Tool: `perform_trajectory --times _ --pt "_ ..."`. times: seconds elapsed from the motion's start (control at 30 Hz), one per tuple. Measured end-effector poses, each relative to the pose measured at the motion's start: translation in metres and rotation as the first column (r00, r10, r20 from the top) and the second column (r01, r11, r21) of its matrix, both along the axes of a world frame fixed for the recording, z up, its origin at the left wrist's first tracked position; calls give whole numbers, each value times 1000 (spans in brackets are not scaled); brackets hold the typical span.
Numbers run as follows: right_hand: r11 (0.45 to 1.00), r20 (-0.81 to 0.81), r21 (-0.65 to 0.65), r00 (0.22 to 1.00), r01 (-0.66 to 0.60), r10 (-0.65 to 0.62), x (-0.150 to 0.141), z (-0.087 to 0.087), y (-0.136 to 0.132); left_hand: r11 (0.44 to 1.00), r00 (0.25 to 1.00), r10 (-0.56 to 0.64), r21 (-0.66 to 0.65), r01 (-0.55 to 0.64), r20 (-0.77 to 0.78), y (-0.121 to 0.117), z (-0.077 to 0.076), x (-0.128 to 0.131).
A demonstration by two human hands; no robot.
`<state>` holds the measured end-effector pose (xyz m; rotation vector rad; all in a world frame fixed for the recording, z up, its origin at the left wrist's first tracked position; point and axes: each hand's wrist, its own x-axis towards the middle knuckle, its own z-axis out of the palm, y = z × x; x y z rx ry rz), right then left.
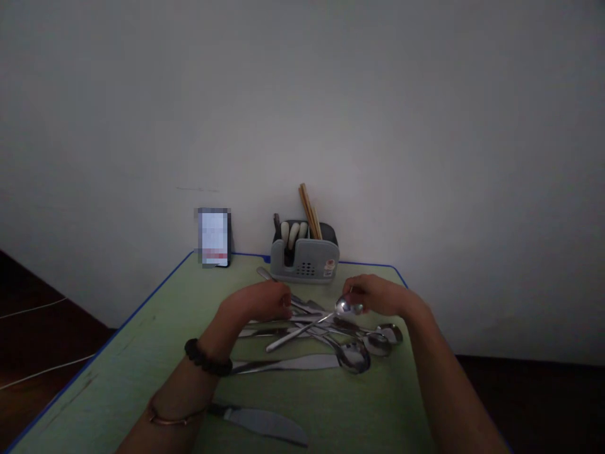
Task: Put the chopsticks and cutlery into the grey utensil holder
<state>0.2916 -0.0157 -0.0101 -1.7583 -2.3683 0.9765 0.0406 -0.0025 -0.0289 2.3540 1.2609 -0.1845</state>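
A heap of steel cutlery (312, 337), spoons and knives, lies on a green table (142, 372). My right hand (378, 294) is closed on the bowl of a spoon (347, 307) whose handle slants down to the left over the heap. My left hand (265, 301) is curled, fingers closed on a piece of cutlery at the heap's left side; I cannot make out which piece. A dark bead bracelet (207, 358) sits on my left wrist.
A grey cutlery holder (305, 260) with chopsticks and white-handled utensils stands at the table's far edge against the wall. A phone (215, 238) leans on the wall to its left. One knife (265, 422) lies apart near the front. The table has a blue rim.
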Motion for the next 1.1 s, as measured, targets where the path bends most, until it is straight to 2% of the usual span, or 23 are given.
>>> perform_trajectory --times 0.07,0.13,0.27,0.33,0.43,0.53,0.6,0.7,0.8,0.87,0.97,1.1 --pt "999 -172 53 985 10 -1 3 10 -3 1000 995 -23 -10 24 95 -2 7 0" --pt "989 -276 134 961 56 -17 3 17 -5 998 987 -53 -34 59 152 -5 12 2" --pt "958 -332 249 941 146 -57 1 18 -4 988 983 -123 -73 133 134 -9 16 6" --pt "967 -268 229 962 111 -47 -1 12 -1 990 991 -119 -71 124 67 -9 14 6" --pt "980 -28 196 999 41 -36 -6 0 3 995 996 -89 -44 89 6 -7 8 3" --pt "982 202 190 977 26 -65 -10 -9 5 998 998 -61 -35 61 -2 -4 2 1" --pt "985 266 171 961 28 -74 -13 -12 4 999 999 -35 -23 34 -21 -2 -1 1" --pt "985 292 172 953 27 -77 -18 -10 -1 999 999 5 -44 -7 -47 -2 -2 3" --pt "968 261 252 963 -8 -60 -24 -8 -13 991 999 15 -135 -22 -49 -6 -2 5" --pt "959 242 279 970 -55 -15 -25 -10 -27 988 998 11 -152 -20 -66 -9 -4 7" --pt "966 263 241 964 -90 25 -22 -21 -53 996 995 7 -90 -16 -104 -12 -12 8" --pt "961 216 278 975 -14 -48 -14 -44 -78 1000 992 5 21 -3 -124 -17 -26 8"
